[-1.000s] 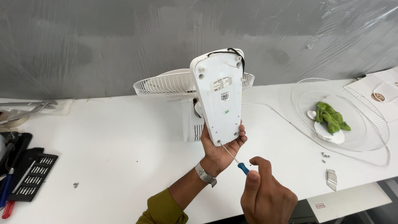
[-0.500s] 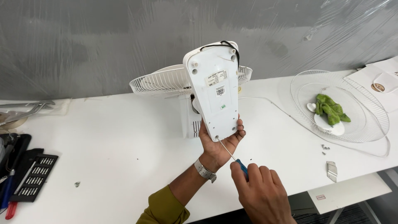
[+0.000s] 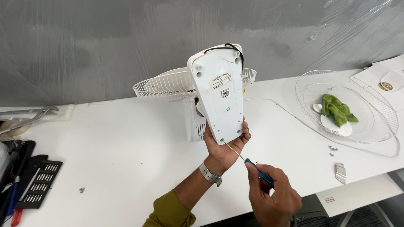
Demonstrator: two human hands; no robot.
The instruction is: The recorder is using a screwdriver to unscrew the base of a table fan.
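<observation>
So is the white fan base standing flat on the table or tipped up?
Tipped up. The white plastic fan base is raised with its underside facing the camera, gripped by the left hand, while the right hand holds a blue-handled screwdriver at its lower edge.

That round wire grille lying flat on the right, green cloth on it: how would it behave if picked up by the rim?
The wire grille looks light for its size, being thin open wire. It would probably flex somewhat if lifted from one edge, since it is wide and shallow. The green cloth and the white disc under it lie loose, so they would likely slide off if it tilts.
</observation>
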